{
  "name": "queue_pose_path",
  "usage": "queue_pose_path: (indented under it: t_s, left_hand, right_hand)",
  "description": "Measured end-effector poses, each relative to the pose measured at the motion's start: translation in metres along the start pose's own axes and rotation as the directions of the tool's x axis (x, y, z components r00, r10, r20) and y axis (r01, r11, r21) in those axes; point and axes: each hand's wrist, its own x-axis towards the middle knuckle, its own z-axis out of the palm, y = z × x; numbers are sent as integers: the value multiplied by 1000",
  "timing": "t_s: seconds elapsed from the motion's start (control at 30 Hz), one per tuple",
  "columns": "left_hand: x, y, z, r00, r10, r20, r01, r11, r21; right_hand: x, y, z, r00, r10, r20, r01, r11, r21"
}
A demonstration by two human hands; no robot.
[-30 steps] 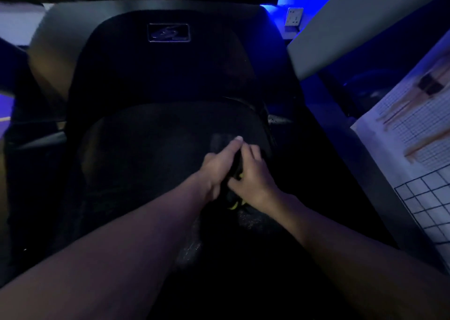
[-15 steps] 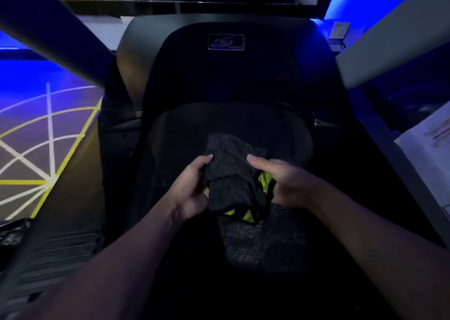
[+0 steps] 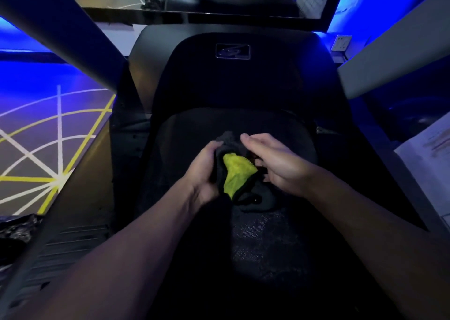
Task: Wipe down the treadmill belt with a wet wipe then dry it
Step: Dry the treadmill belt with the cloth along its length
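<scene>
The cloth (image 3: 237,171), dark grey with a yellow-green face, sits bunched between my hands just above the treadmill belt (image 3: 267,246). My left hand (image 3: 207,171) grips it with curled fingers. My right hand (image 3: 275,164) lies against it with fingers nearly straight.

Line-marked floor (image 3: 48,149), wall socket (image 3: 341,43), papers (image 3: 428,164), crumpled black bag (image 3: 17,227)

The hood badge (image 3: 232,51) (a blurred emblem) carries nothing legible.
</scene>
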Motion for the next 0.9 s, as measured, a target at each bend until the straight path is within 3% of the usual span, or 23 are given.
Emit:
queue_pose_path:
  t_s: [0.13,0.23,0.3,0.37,0.4,0.5,0.6,0.67,0.77,0.83,0.9]
  left_hand:
    - [-3,-3,5,1000,11,-16,-12,996,-94]
    - [-7,1,5,996,55,-71,-65,989,-132]
    - [-8,8,-1,991,100,-94,-104,994,-36]
    - [-13,19,-14,985,156,-70,-141,972,188]
    - [-16,26,-21,987,160,-16,-147,937,316]
    - [-26,44,-28,989,24,147,-112,771,627]
    - [-29,46,-16,993,-4,117,-86,654,752]
    - [-33,46,-7,994,23,107,-92,705,703]
    - [-36,51,-5,996,20,85,-65,824,562]
    - [-32,54,-5,993,57,99,-99,865,492]
    - [-31,56,-4,993,81,81,-109,888,447]
  right_hand:
    - [8,6,4,994,-57,-98,25,953,-303]
    - [13,1,3,943,-224,-245,148,944,-296]
    - [15,-5,-5,847,-356,-395,213,908,-361]
    - [16,-13,-18,735,-419,-532,255,899,-355]
    - [16,-15,-24,714,-434,-549,269,894,-358]
    - [17,-21,-23,757,-454,-470,289,877,-383]
    - [20,-35,-12,855,-384,-350,269,904,-333]
    - [25,-42,-14,882,-351,-315,220,897,-383]
    - [29,-44,-25,884,-388,-262,140,754,-642]
    - [22,-38,-25,922,-359,-145,218,792,-570]
    - [15,-25,-21,970,-224,99,244,868,-432]
